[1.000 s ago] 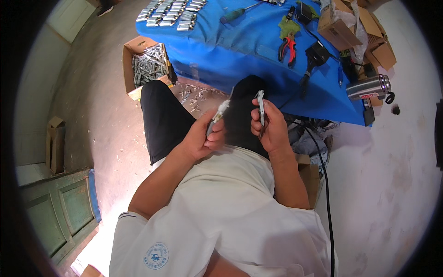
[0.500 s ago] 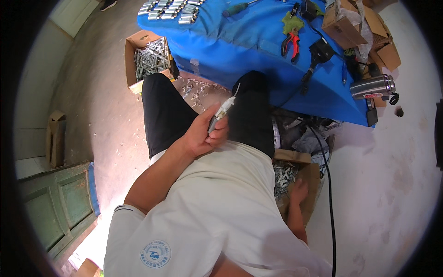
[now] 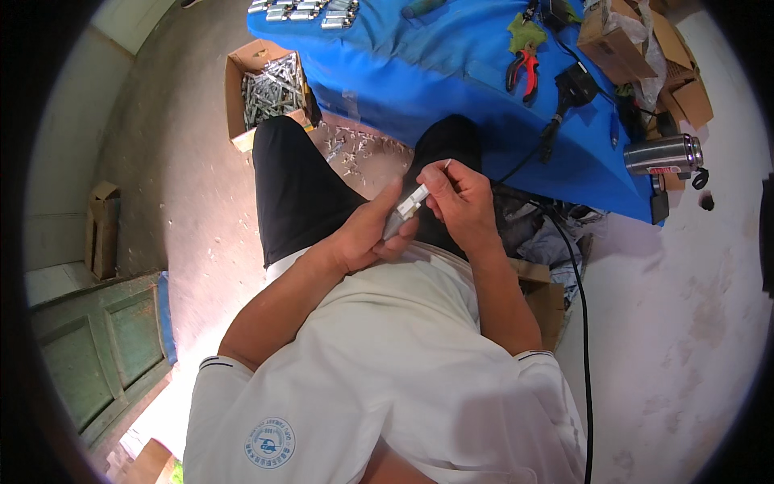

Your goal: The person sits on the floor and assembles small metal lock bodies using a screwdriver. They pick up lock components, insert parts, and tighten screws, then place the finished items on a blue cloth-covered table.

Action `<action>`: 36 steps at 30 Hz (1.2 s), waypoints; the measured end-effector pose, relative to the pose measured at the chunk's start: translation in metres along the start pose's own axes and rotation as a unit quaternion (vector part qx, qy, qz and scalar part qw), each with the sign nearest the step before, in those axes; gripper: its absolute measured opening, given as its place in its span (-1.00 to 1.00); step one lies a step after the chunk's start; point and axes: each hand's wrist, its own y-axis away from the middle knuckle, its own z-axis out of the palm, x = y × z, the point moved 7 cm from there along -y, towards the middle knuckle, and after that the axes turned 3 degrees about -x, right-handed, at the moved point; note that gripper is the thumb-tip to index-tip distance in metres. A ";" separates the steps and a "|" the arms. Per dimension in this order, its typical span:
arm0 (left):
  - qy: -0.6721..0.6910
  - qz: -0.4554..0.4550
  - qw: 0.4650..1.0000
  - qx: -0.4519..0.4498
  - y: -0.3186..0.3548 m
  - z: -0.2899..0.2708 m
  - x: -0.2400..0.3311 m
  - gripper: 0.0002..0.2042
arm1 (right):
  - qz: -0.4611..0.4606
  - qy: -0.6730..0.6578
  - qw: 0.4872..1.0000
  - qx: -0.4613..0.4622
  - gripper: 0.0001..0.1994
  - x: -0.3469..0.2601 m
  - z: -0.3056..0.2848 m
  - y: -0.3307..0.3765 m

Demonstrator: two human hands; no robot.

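Observation:
My left hand (image 3: 367, 232) is closed round a small white-and-grey part (image 3: 414, 201), with a white upper body and a grey lower end. Its exact kind I cannot make out. At the upper end of that part, my right hand (image 3: 465, 203) is closed in a pinch, thumb and fingers together. A thin pale tip pokes out above the right fingers; whether it belongs to the held part or to a separate piece is hidden. Both hands are over my lap, in front of the white shirt.
A cardboard box (image 3: 235, 93) of metal pieces stands left of the blue-covered table (image 3: 387, 73). On the table are silver metal cases (image 3: 337, 22), red-handled pliers (image 3: 528, 74) and a steel flask (image 3: 657, 153). Another box (image 3: 550, 310) and a black cable (image 3: 582, 339) are at my right.
My right hand has left the box of small metal pieces on the right and come up to the white-and-grey part. My left hand still holds it. The view has shifted slightly.

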 end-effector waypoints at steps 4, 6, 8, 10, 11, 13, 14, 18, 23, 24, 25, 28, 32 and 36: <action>0.032 -0.010 0.999 -0.013 -0.001 -0.010 0.001 -0.36 | -0.010 -0.081 0.997 0.001 -0.79 0.001 -0.001 0.009; 0.042 -0.011 0.999 -0.003 0.000 -0.008 0.001 -0.38 | -0.029 -0.111 0.993 -0.013 -0.79 0.005 -0.003 0.012; 0.015 -0.010 1.000 -0.019 0.001 -0.010 0.002 -0.39 | -0.036 -0.141 0.989 -0.021 -0.79 0.007 -0.003 0.014; 0.001 -0.008 0.999 -0.044 0.003 -0.009 0.004 -0.42 | -0.053 -0.169 0.984 -0.031 -0.80 0.006 -0.002 0.015; -0.006 -0.007 0.998 -0.055 0.004 -0.009 0.004 -0.44 | -0.067 -0.182 0.980 -0.038 -0.81 0.004 -0.001 0.014; -0.012 -0.001 0.998 -0.058 0.004 -0.009 0.005 -0.44 | -0.082 -0.213 0.972 -0.048 -0.83 0.002 0.000 0.013; -0.015 0.001 0.998 -0.059 0.005 -0.009 0.004 -0.45 | -0.083 -0.232 0.968 -0.051 -0.83 0.001 0.001 0.013; -0.019 0.009 0.997 -0.070 0.008 -0.009 0.004 -0.46 | -0.077 -0.276 0.957 -0.046 -0.83 0.002 0.002 0.014; -0.023 0.002 0.998 -0.053 0.008 -0.010 0.002 -0.48 | -0.014 -0.221 0.972 -0.076 -0.82 0.008 -0.008 0.019; -0.048 0.022 0.998 -0.031 0.008 -0.012 0.004 -0.50 | 0.012 -0.205 0.975 -0.088 -0.82 0.007 -0.012 0.021; -0.074 0.039 0.996 -0.010 0.006 -0.012 0.005 -0.51 | 0.051 -0.160 0.981 -0.099 -0.82 0.008 -0.019 0.024; -0.148 0.053 0.987 0.012 0.005 -0.015 0.005 -0.53 | 0.120 -0.013 0.983 -0.138 -0.83 0.004 -0.028 0.027; -0.281 0.074 0.956 0.050 0.003 -0.008 0.009 -0.54 | 0.031 0.296 0.931 -0.211 -0.85 -0.023 -0.010 0.024; -0.297 0.086 0.949 0.066 0.004 -0.004 0.012 -0.52 | -0.094 0.471 0.853 -0.204 -0.80 -0.019 0.003 0.028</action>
